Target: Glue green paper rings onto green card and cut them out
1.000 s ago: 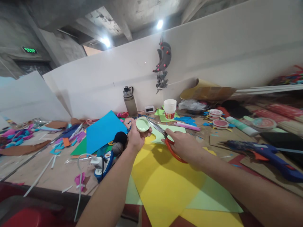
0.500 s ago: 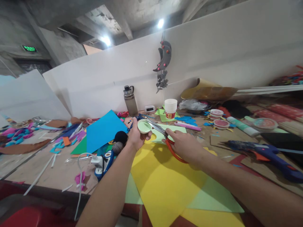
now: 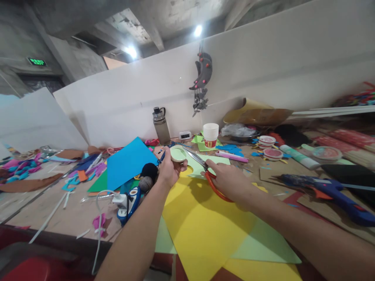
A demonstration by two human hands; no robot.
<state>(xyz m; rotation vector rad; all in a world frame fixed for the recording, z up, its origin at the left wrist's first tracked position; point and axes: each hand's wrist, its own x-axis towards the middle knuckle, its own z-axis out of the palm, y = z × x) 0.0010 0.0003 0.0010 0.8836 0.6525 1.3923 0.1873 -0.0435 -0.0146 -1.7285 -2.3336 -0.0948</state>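
Note:
My left hand (image 3: 170, 170) is closed on a small round pale-green piece (image 3: 178, 153) with a light rim, like a shallow paper cup bottom. In my right hand (image 3: 224, 176) are scissors (image 3: 200, 159) with orange handles. Their blades point left toward the round piece, with the tips close to its right edge. I cannot tell whether they touch it. Under both hands lies a yellow sheet (image 3: 202, 218) with a round notch at its far edge. A pale-green sheet (image 3: 263, 246) sticks out from beneath it.
Left of my hands are blue card (image 3: 130, 162), a dark pompom (image 3: 149, 170) and a power strip (image 3: 133, 201) with a white cable. A bottle (image 3: 161, 127) and stacked paper cups (image 3: 211, 134) stand behind. A glue gun (image 3: 328, 193) lies at the right.
My left hand has tilted the round piece, so its face looks narrower and its rim shows more. My right hand with the scissors has barely moved.

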